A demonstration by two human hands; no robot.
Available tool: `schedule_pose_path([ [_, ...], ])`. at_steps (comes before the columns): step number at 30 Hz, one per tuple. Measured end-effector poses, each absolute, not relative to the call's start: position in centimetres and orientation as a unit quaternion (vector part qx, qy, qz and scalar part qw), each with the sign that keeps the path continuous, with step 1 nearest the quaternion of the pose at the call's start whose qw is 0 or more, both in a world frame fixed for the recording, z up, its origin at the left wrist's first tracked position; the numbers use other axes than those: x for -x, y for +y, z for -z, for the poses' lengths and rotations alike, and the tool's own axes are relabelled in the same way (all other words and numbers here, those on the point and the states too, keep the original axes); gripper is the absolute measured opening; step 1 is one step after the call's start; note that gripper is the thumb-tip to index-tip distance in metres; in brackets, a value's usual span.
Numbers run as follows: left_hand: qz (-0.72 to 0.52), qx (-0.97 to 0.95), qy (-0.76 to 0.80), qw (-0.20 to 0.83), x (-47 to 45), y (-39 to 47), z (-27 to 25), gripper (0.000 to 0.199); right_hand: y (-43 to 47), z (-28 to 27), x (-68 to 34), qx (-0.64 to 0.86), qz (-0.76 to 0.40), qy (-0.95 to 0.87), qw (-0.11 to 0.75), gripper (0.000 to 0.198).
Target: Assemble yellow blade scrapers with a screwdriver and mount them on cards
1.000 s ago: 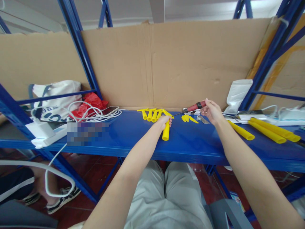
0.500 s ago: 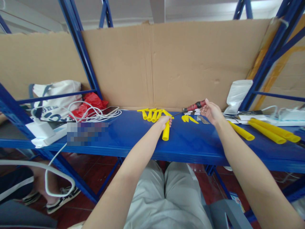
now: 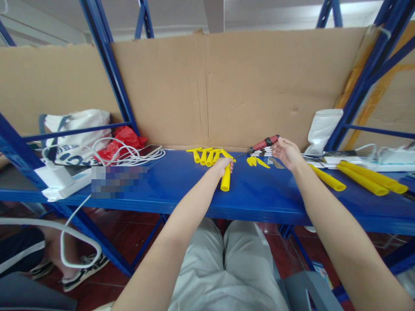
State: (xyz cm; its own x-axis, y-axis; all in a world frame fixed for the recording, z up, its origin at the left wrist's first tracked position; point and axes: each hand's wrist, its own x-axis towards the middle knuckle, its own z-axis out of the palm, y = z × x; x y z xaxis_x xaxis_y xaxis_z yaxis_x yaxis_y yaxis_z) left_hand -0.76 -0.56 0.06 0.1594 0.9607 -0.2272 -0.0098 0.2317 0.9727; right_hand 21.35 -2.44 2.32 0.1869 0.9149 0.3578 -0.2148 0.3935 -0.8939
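My left hand [image 3: 226,165] is wrapped around a yellow tube [image 3: 225,182], whose open end points toward me. With the fingertips of my right hand [image 3: 287,151] I pinch the butt end of a red-and-black screwdriver [image 3: 263,144]. Its thin shaft slants down left to the yellow part at the far side of my left hand; the tip's exact contact is hidden. Several yellow T-shaped pieces [image 3: 203,157] stand in a row behind my left hand. Small pointed yellow pieces [image 3: 256,162] lie between my hands, below the screwdriver.
Long yellow tubes [image 3: 366,178] lie on the blue shelf [image 3: 181,190] at right. To the left are a power strip [image 3: 69,183], coiled white cables [image 3: 142,156], a red plastic bag [image 3: 125,139] and a white tote bag [image 3: 78,129]. A cardboard panel [image 3: 246,86] closes the back.
The screwdriver's butt end and my right fingertips have shifted very slightly, and the handle appears turned a little. My left hand and the yellow tube stay in place.
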Motion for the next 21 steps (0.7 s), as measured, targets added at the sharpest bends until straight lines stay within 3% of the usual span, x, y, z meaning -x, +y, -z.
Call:
schedule_pose_path([
  [8, -0.403, -0.471, 0.501, 0.604, 0.69, -0.48, -0.08, 0.022, -2.24, -2.06, -21.34, 0.357, -0.397, -0.483, 0.694, 0.045],
  [21, -0.406, -0.469, 0.500, 0.605, 0.70, -0.52, -0.14, 0.023, -2.47, -2.06, -21.17, 0.371, -0.375, -0.521, 0.671, 0.035],
])
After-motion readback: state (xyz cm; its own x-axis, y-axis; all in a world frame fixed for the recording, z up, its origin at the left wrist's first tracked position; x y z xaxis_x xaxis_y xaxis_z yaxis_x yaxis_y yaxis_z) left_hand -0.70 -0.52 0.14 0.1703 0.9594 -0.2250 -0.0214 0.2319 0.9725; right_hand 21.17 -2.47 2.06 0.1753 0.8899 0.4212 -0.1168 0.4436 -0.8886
